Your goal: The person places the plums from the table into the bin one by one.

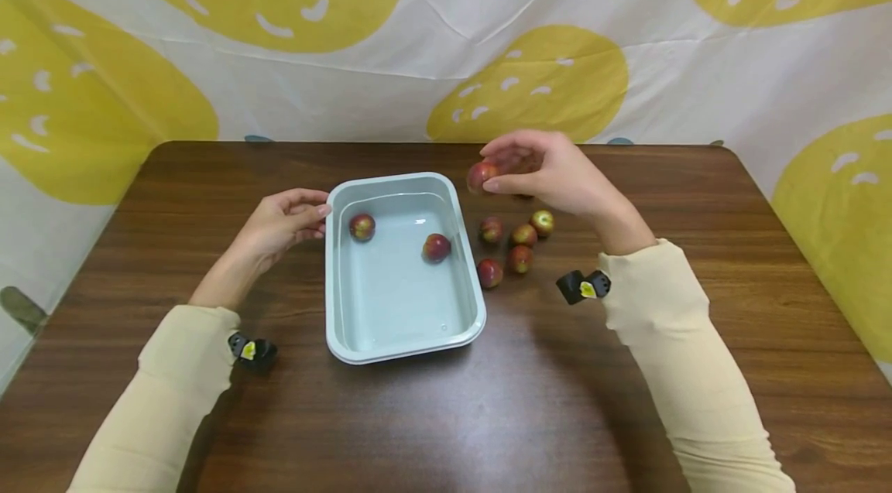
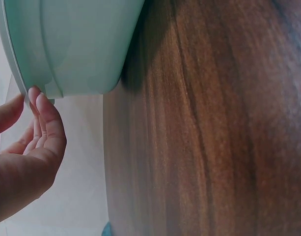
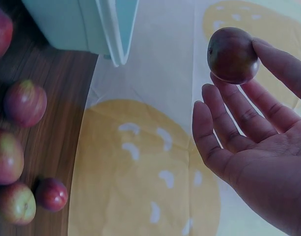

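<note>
In the head view, my left hand (image 1: 282,226) is pinching the rim of the pale blue plastic tray (image 1: 390,299) near its far corner, and the tray is extending rightward from those fingers. Inside it, two red plums (image 1: 437,248) are lying, one near my left fingertips, the other farther right. My right hand (image 1: 550,172) is grasping another plum (image 1: 481,177) between thumb and fingertips, above the wooden table (image 1: 279,423). Nearer me than these fingers, five plums (image 1: 521,259) are lying loosely grouped; a sixth is partly hiding beneath my hand. Patterned cloth (image 1: 293,106) is hanging beyond my fingers.

In the left wrist view, my thumb and fingertips are gripping the tray's rim, the table running off to their right.

In the right wrist view, I am holding the plum at my fingertips, clear of my palm; the tray is showing to their left, loose plums lying farther left and mostly lower.
</note>
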A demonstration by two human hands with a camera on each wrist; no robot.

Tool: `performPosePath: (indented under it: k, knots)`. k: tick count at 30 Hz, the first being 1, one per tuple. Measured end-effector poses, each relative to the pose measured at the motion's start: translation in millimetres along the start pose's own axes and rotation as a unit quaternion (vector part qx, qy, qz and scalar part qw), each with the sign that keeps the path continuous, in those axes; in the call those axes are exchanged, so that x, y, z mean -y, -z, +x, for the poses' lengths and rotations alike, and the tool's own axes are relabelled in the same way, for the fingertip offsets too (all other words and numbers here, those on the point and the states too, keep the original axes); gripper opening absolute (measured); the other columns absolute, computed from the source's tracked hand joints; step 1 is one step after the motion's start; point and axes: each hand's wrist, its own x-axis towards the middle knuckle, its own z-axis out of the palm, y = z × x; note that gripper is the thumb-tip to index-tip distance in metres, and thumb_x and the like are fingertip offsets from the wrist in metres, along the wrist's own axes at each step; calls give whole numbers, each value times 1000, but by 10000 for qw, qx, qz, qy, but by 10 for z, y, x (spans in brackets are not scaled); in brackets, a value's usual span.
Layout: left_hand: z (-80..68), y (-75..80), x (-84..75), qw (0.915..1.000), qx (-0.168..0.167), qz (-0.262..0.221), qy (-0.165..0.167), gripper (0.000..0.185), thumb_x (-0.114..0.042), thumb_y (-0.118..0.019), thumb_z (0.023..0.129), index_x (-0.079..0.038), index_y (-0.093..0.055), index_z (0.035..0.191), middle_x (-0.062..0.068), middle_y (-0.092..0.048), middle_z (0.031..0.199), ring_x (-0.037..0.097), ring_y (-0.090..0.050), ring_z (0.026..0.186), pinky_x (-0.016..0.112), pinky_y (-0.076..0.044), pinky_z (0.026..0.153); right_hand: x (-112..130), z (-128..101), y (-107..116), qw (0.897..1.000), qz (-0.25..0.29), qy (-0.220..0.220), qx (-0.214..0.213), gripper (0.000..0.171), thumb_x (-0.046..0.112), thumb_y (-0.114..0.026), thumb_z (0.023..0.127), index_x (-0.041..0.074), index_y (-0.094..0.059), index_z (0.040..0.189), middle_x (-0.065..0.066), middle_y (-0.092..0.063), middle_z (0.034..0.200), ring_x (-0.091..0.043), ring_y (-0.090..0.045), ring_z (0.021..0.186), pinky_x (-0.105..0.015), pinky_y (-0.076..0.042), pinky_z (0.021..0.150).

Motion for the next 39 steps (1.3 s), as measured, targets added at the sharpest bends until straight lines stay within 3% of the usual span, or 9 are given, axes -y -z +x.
performPosePath:
  k: [27, 39]
  knots:
    - [-5, 16, -17, 9999, -8, 163, 31, 43, -15, -57, 91, 9, -43, 124, -1, -63, 85, 10, -60, 72, 29, -52, 77, 213, 178, -302, 9987, 272, 117, 418, 35, 6, -73, 76, -1, -60, 108, -10, -65, 97, -18, -60, 91, -33, -48, 81]
    - [-13, 20, -25, 9998, 2, 187, 60, 45, -15, -57, 91, 9, -43, 125, -1, -62, 86, 10, -60, 73, 29, -52, 77, 291, 210, -442, 9978, 71, 104, 643, 34, 8, -73, 78, 2, -61, 109, -8, -63, 96, -18, -58, 87, -31, -47, 75]
